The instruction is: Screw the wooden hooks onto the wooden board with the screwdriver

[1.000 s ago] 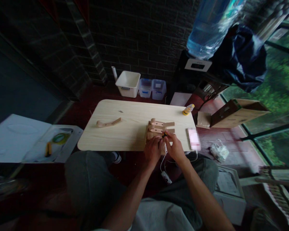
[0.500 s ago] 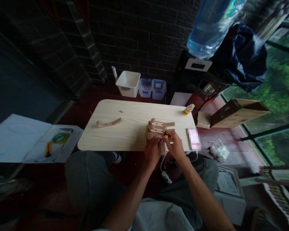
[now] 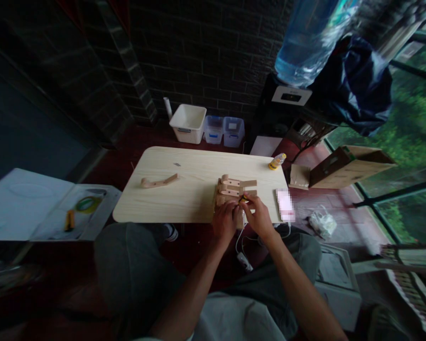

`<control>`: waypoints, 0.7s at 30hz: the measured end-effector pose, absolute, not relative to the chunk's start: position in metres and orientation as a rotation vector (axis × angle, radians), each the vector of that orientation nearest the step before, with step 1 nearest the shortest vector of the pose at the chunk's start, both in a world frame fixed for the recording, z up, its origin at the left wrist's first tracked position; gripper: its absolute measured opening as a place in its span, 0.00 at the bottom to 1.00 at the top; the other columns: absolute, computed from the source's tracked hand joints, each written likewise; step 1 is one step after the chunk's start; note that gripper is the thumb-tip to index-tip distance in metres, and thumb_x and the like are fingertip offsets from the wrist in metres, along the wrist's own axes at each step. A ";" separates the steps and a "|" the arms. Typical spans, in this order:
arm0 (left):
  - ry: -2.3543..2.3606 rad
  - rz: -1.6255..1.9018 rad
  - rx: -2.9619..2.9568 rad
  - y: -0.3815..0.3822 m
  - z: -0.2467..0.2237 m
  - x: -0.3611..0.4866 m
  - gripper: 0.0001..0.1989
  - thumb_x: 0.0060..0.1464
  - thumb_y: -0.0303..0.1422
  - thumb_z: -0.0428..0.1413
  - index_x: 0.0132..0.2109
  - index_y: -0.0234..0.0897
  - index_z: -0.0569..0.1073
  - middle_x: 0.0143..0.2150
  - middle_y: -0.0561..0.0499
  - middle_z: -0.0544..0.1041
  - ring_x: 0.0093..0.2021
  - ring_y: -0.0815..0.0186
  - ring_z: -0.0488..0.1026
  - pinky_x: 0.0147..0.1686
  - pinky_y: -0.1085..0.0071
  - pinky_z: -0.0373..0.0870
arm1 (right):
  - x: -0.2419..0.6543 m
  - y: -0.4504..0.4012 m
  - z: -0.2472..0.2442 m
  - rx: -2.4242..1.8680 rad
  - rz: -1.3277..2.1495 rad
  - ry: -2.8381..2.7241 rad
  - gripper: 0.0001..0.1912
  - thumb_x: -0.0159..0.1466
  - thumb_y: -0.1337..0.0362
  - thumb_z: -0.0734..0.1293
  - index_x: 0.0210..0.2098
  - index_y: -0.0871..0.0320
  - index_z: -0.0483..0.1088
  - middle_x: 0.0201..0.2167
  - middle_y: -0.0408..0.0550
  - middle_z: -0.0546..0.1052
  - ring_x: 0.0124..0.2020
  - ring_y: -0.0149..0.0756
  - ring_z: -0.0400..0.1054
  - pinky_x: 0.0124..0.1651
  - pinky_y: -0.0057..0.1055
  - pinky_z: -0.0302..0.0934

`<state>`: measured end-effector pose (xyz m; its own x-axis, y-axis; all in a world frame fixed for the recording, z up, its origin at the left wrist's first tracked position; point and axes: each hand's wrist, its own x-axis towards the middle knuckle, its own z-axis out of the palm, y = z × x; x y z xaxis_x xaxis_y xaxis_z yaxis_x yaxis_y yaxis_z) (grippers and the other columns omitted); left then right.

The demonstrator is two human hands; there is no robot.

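A wooden assembly [image 3: 230, 187] with curved arms and dark holes lies on the right half of the pale table [image 3: 191, 206], close to its front edge. My left hand [image 3: 225, 220] has its fingers closed at the front of the assembly; what they grip is hidden. Just to the right, my right hand [image 3: 258, 215] pinches a small yellow and black tool [image 3: 244, 198] over the wood. A separate curved wooden piece [image 3: 159, 182] rests on the left half of the table, and a small grey item [image 3: 177, 165] lies behind it.
At the table's back right stands a clear bottle with yellow ends [image 3: 277, 162]. A phone [image 3: 285, 205] with a white cable lies at the right edge. Plastic bins [image 3: 188, 124] stand on the floor behind. An open case [image 3: 74, 215] is at the left, a cardboard box [image 3: 344, 168] at the right.
The right hand and the small tool have shifted very slightly over the assembly. The whole view has moved a little; the objects keep their places on the table.
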<state>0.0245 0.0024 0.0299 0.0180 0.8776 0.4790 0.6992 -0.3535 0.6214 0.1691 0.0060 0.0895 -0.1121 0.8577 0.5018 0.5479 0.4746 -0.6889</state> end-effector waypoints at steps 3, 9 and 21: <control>1.647 1.237 2.063 0.002 0.029 0.024 0.11 0.69 0.37 0.53 0.52 0.42 0.76 0.52 0.46 0.82 0.52 0.58 0.79 0.52 0.60 0.75 | 0.169 0.010 0.089 -1.183 0.400 -1.778 0.14 0.72 0.56 0.66 0.55 0.52 0.69 0.47 0.54 0.80 0.42 0.42 0.80 0.44 0.40 0.78; 1.646 1.238 2.058 0.002 0.029 0.024 0.11 0.69 0.37 0.53 0.52 0.41 0.76 0.53 0.46 0.82 0.54 0.58 0.79 0.55 0.60 0.74 | 0.166 0.008 0.090 -1.189 0.416 -1.783 0.17 0.72 0.58 0.66 0.58 0.54 0.67 0.49 0.55 0.79 0.43 0.42 0.80 0.46 0.41 0.78; 1.647 1.242 2.061 0.001 0.035 0.024 0.10 0.68 0.36 0.53 0.51 0.41 0.76 0.51 0.46 0.82 0.52 0.58 0.79 0.52 0.60 0.75 | 0.169 0.002 0.086 -1.214 0.456 -1.789 0.19 0.73 0.58 0.64 0.62 0.53 0.67 0.51 0.56 0.79 0.43 0.42 0.80 0.48 0.42 0.78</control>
<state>0.0240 0.0008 0.0350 0.0115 0.8835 0.4683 0.6932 -0.3446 0.6330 0.1694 0.0023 0.0863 -0.1145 0.8759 0.4688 0.5446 0.4500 -0.7077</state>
